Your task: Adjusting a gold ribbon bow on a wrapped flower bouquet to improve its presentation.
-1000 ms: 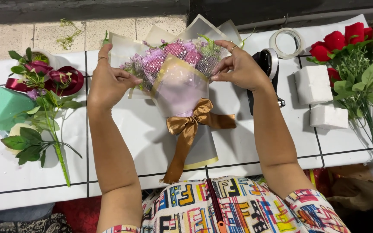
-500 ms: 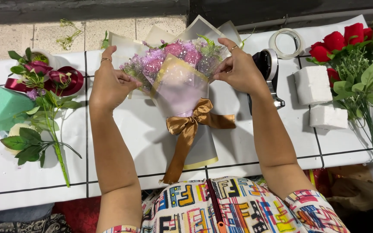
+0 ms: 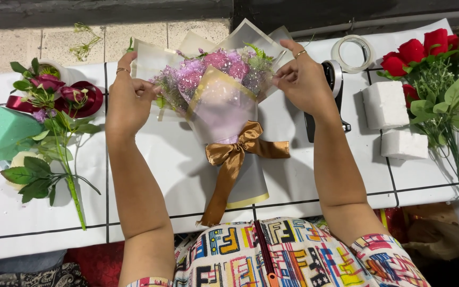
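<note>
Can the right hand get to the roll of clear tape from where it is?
Probably yes. The right hand is on the bouquet wrap's edge, and the tape roll lies just beyond it on the table, nothing between.

Glossy satin ribbon (image 3: pixel 233 154); matt, perhaps paper wrap (image 3: pixel 224 106); rough foam blocks (image 3: pixel 384 104).

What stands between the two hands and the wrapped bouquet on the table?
Nothing visible does. The left hand and the right hand both touch the wrapping paper at the edges of the bouquet. The tape dispenser lies behind the right hand, outside the way.
</note>
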